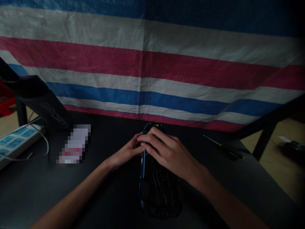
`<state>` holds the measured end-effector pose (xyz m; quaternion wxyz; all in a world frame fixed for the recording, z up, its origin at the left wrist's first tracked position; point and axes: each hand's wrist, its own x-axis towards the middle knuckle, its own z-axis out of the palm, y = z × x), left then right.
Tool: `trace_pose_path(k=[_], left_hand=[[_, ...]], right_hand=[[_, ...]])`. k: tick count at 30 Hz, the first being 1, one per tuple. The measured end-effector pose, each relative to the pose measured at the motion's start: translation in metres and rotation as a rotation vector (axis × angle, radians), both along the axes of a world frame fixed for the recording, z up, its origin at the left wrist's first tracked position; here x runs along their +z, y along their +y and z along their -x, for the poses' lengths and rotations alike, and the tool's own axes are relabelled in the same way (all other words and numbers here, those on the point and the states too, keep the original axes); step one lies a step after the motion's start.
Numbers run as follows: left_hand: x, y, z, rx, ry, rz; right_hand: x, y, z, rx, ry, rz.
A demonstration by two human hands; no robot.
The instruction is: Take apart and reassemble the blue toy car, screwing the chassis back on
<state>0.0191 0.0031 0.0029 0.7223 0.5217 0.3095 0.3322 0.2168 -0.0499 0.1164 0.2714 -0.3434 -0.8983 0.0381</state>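
Note:
A dark toy car (162, 190) with blue edges lies on the black table, its ribbed black underside facing up and a small red dot showing on it. My left hand (130, 149) reaches its far left edge, with thumb and fingers closed around that side. Over the far end of the car arches my right hand (166, 148), fingers bent and fingertips close to my left thumb. Whether a small part sits between the right fingertips is too dark to tell.
A screwdriver (220, 145) lies on the table (107, 197) at the right. At the left are a white power strip (21, 140) with a cable, a blurred-out packet (75, 144) and a dark "SPORT" object (51, 108). A striped sheet (143, 63) hangs behind.

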Motion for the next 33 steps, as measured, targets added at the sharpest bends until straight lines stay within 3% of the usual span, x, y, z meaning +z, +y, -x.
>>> trace_pose_path(k=[6, 14, 23, 29, 33], left_hand=[[0.01, -0.002, -0.001, -0.033, -0.011, -0.105], [0.007, -0.003, 0.0, -0.031, 0.025, -0.082], [-0.001, 0.001, -0.001, 0.002, 0.0, -0.109], [0.006, -0.001, -0.003, -0.043, -0.017, -0.04], [0.005, -0.002, -0.003, -0.02, -0.012, -0.025]], right_hand=[[-0.001, -0.001, 0.001, 0.023, -0.011, -0.033], [0.004, 0.001, -0.009, -0.029, -0.089, 0.006], [-0.007, -0.002, 0.001, -0.074, -0.028, -0.218], [0.004, -0.008, -0.007, -0.08, -0.084, -0.06], [0.007, -0.006, -0.014, -0.079, -0.157, -0.039]])
